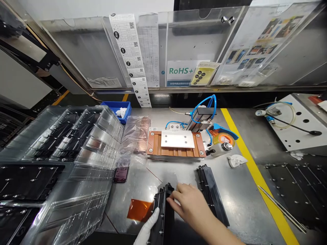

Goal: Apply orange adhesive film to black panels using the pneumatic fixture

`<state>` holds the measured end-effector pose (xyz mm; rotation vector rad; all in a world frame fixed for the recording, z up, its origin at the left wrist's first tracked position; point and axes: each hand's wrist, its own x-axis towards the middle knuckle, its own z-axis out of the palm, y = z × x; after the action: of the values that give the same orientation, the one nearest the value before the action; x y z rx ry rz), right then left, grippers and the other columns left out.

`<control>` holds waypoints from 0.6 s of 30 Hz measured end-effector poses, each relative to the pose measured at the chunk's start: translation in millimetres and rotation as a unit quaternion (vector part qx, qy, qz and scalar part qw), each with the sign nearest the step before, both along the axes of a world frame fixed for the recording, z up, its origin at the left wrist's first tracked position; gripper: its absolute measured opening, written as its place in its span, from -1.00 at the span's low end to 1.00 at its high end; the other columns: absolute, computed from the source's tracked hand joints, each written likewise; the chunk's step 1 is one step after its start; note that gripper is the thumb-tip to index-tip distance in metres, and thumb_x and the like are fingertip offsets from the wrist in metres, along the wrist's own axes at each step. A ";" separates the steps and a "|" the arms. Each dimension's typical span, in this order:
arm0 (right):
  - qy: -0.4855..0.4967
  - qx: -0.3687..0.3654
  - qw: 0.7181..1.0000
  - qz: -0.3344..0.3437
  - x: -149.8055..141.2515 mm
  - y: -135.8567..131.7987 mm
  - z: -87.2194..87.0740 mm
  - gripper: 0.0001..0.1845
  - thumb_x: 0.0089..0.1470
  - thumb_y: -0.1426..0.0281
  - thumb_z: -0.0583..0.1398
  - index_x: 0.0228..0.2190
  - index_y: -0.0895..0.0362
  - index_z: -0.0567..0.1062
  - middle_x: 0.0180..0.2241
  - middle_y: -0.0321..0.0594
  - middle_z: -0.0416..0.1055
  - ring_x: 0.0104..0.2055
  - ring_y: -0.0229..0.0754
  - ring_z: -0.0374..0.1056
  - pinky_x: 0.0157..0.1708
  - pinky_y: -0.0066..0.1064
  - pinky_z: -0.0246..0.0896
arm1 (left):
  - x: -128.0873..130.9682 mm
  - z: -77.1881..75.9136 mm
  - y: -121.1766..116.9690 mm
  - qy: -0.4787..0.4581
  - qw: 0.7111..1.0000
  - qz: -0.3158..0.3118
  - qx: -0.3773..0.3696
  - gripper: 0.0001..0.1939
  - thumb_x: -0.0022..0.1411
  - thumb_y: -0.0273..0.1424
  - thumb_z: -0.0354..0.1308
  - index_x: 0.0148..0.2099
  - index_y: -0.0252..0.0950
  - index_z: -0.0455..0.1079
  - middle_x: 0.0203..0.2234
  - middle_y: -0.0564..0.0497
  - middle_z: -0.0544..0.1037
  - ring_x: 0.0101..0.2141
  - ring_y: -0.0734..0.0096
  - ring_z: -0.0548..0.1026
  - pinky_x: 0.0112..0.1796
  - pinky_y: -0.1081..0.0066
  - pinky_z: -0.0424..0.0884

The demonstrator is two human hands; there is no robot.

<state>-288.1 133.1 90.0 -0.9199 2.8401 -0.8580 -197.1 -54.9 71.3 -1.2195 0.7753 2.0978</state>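
My left hand, in a white glove, grips a long black plastic housing from its left side, the part tilted up off the steel bench. My bare right hand is closed, thumb and fingertips pinched together against the housing's upper right edge. Whatever those fingertips pinch is too small or hidden to name. Just right of this hand a second black plastic housing lies on the bench, partly behind my forearm. A piece of amber film lies to the left of the held housing.
Clear plastic trays with black parts are stacked at left, near a phone. Ahead stands a brown-and-white fixture with blue air hoses. A bottle, a tape roll and tweezers lie rightward.
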 end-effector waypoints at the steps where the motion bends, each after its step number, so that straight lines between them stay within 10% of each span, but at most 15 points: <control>1: -0.035 -0.008 0.999 -0.008 -3.7 3.9 2.2 -0.91 0.14 0.39 0.26 -0.42 0.01 0.53 -0.48 -0.33 0.40 -0.46 -0.18 0.36 -0.43 -0.33 0.12 | -3.1 3.6 -0.9 -0.011 1.000 -0.011 0.008 -0.84 0.15 -0.31 0.33 -0.22 -0.24 0.55 -0.33 -0.07 0.66 -0.08 0.09 0.58 -0.12 0.29 0.56; 10: -0.247 -0.146 0.939 -0.190 3.7 47.6 -16.2 -0.60 0.10 0.03 0.23 -0.17 0.04 0.43 -0.42 -0.31 0.37 -0.52 -0.23 0.33 -0.50 -0.41 0.32 | -37.7 28.3 -1.4 -0.070 0.989 -0.123 0.053 -0.65 0.23 -0.24 0.26 -0.22 -0.52 0.54 -0.48 -0.07 0.65 -0.48 0.45 0.58 -0.37 0.55 0.49; 14: -0.432 -0.141 0.889 -0.057 -0.9 64.1 -20.7 -0.34 0.03 -0.07 0.23 0.07 0.01 0.43 -0.08 -0.07 0.50 -0.27 -0.07 0.47 -0.18 -0.22 0.43 | -31.2 25.8 -5.7 -0.040 0.978 -0.186 0.090 -0.78 0.24 -0.35 0.24 -0.23 -0.44 0.56 -0.44 -0.05 0.67 -0.46 0.51 0.59 -0.37 0.62 0.47; 18: -0.592 -0.155 0.791 0.032 -2.6 75.1 -18.0 -0.23 -0.01 -0.16 0.21 0.16 -0.09 0.37 0.25 -0.12 0.27 0.28 0.16 0.15 0.30 0.04 -0.05 | -26.8 28.3 -5.7 -0.041 0.969 -0.220 0.105 -0.84 0.27 -0.44 0.16 -0.27 -0.35 0.58 -0.46 0.04 0.66 -0.47 0.58 0.57 -0.29 0.65 0.46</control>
<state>-290.7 208.1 72.0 -0.2455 1.5845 -1.2823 -223.9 -60.5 99.6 -0.9153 0.6924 1.7053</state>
